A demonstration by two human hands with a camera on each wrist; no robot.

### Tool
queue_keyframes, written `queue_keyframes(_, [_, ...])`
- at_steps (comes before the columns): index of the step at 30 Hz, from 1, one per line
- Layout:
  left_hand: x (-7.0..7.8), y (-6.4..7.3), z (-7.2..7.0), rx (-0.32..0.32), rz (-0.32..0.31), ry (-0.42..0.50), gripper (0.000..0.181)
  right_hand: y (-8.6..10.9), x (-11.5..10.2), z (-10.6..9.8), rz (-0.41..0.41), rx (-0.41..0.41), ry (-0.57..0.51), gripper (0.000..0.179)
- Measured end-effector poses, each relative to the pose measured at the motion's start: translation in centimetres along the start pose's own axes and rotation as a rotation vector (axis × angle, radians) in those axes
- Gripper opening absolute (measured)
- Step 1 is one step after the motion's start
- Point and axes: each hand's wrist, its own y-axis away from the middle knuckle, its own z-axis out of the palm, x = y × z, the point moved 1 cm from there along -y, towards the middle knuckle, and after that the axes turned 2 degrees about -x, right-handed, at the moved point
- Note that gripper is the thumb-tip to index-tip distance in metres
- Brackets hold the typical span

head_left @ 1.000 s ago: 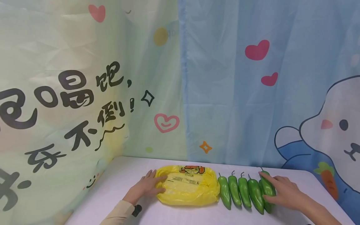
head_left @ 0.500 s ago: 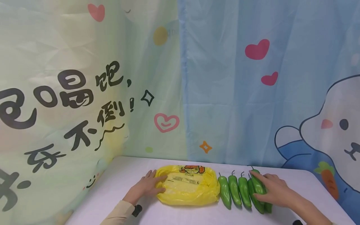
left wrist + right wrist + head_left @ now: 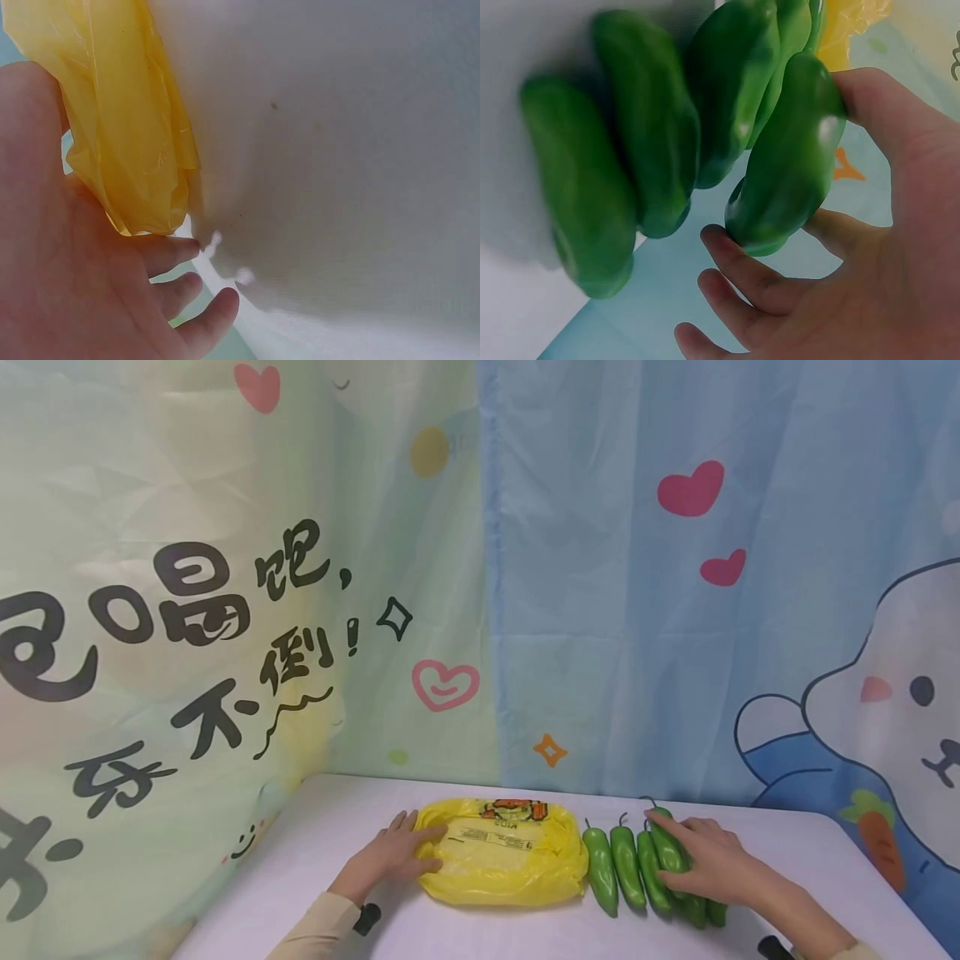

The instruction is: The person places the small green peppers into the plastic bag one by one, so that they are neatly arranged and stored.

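Observation:
A green chili pepper (image 3: 667, 843) is pinched between the thumb and fingers of my right hand (image 3: 712, 864). It is raised over other green peppers on the table, partly hiding them; the right wrist view shows the held pepper (image 3: 791, 161) from below. Several more, such as the leftmost pepper (image 3: 602, 870), lie side by side to the right of a yellow plastic bag (image 3: 502, 893). Against the bag's left end rests my left hand (image 3: 386, 853), thumb and fingers spread. In the left wrist view the bag's crumpled edge (image 3: 127, 127) lies between thumb and fingers.
A white tabletop (image 3: 525, 935) carries the bag and peppers. Behind it hangs a blue printed curtain (image 3: 600, 652), and a pale curtain with dark lettering (image 3: 202, 602) closes off the left. A bag edge (image 3: 847, 30) shows beyond the peppers in the right wrist view.
My right hand has carried the held pepper leftward across the row, from the right end to over the third and fourth peppers. The left hand and the bag have stayed in place.

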Motion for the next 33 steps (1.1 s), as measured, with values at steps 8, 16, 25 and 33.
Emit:
queue_keyframes(8, [0.0, 0.0, 0.1, 0.009, -0.003, -0.001, 0.059, -0.7, -1.5, 0.1, -0.018, -0.005, 0.0, 0.085])
queue_keyframes(16, [0.1, 0.1, 0.0, 0.014, 0.011, -0.007, 0.059, -1.4, -3.0, 0.2, -0.026, -0.024, 0.004, 0.084])
queue_keyframes(25, [0.0, 0.0, 0.2, -0.024, -0.017, 0.021, 0.06, -2.2, -4.8, 0.0, -0.07, -0.046, -0.018, 0.084])
queue_keyframes(33, [0.1, -0.3, 0.0, -0.011, -0.02, -0.002, 0.06, -3.1, -6.4, 0.0, -0.105, -0.061, -0.039, 0.083])
